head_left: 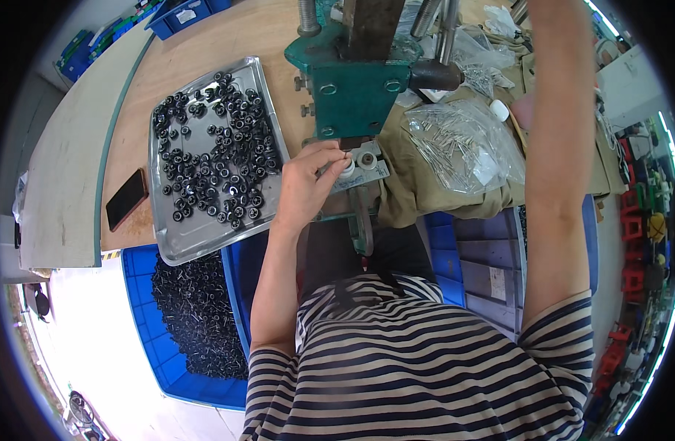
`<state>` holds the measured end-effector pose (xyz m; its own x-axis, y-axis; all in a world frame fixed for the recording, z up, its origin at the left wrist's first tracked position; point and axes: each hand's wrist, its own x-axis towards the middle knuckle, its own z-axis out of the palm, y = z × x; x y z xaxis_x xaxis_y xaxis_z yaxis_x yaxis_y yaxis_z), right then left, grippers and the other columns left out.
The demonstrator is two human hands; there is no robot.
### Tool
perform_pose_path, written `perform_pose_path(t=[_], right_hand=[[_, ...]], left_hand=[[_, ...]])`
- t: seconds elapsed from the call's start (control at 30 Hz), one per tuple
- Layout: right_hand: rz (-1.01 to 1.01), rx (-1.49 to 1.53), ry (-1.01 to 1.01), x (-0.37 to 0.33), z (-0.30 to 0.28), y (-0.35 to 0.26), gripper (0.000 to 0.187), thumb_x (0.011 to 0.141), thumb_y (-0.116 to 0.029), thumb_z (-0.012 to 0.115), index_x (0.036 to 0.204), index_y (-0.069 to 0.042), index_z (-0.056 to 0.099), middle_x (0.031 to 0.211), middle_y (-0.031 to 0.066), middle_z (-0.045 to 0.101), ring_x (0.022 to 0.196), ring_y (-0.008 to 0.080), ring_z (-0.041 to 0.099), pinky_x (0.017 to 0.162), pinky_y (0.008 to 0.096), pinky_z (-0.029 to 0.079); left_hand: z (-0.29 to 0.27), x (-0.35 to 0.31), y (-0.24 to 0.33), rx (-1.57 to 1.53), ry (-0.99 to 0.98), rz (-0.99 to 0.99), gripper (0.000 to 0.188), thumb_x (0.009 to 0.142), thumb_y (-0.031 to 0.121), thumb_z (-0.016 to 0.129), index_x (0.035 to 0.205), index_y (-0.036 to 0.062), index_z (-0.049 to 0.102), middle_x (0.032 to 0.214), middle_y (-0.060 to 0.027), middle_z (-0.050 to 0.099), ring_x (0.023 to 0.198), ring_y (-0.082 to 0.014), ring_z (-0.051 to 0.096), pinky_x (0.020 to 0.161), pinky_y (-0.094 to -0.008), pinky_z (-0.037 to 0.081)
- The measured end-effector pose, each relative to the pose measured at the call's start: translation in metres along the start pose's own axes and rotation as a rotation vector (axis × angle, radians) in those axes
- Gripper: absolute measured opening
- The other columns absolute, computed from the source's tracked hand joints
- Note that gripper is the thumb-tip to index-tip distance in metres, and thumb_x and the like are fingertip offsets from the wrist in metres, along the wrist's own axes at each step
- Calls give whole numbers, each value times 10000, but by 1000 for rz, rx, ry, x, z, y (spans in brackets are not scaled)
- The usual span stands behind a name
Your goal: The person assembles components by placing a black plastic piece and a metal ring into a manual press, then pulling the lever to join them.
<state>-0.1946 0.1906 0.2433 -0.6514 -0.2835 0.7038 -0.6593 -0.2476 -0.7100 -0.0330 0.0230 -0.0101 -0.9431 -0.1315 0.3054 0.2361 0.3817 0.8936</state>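
Left hand (306, 184) has thumb and fingers close together at the white ring (348, 170) under the green press (356, 95), can't tell if it's gripping anything. Right arm (560, 147) goes far right, hand out of frame. Tray (205, 237) of black knobs (257, 201) sits left on the counter (131, 151)

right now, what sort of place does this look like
Probably a small-parts assembly workshop: a green metal press stands beside a shallow silver metal tray of round black parts, with a blue plastic bin of small dark pieces below.

Wooden table (205, 45), bright white floor (95, 331)
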Motion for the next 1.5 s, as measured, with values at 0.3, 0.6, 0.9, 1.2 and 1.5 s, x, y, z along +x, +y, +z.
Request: perform_pose_path(t=[0.3, 0.6, 0.9, 1.2, 1.5], right_hand=[[451, -960, -426, -222, -77, 128, 169, 810, -132, 576, 897, 11, 597, 805, 166, 608, 715, 301, 591, 646, 385, 444], [497, -1036, -308, -249, -69, 138, 124, 770, -95, 606, 865, -15, 602, 827, 159, 604, 798, 339, 589, 696, 416, 451], [403, -1007, -194, -255, -73, 142, 78, 796, -77, 605, 833, -16, 638, 761, 135, 580, 656, 301, 577, 599, 376, 439], [417, -831, -65, -265, -70, 133, 102, 798, -23, 602, 897, -1, 619, 748, 118, 589, 612, 190, 557, 586, 296, 438], [629, -199, 52, -251, -33, 119, 217, 840, 2, 593, 1053, -37, 587, 835, -7, 584, 696, 43, 505, 632, 179, 416]], left_hand=[[-2, -15, 15, -572, 154, -163, 142, 837, 11, 610, 969, -38, 633, 1019, -91, 622, 786, -91, 561, 700, -206, 450], [-59, -71, 23, -294, 377, -157, 267, 788, -87, 609, 1049, -30, 593, 1028, -82, 625, 903, -117, 590, 800, -225, 471], [-158, -159, 27, 724, 648, -579, 116, 805, 45, 642, 903, -14, 661, 839, -74, 650, 730, -100, 586, 648, -240, 464], [-75, -62, -21, 734, 243, -258, 126, 796, 98, 647, 882, 10, 669, 782, -126, 648, 659, -179, 611, 619, -279, 460], [-44, -36, -5, 91, 281, -268, 94, 782, 58, 675, 847, -7, 661, 720, -68, 618, 608, -99, 549, 575, -234, 441]])
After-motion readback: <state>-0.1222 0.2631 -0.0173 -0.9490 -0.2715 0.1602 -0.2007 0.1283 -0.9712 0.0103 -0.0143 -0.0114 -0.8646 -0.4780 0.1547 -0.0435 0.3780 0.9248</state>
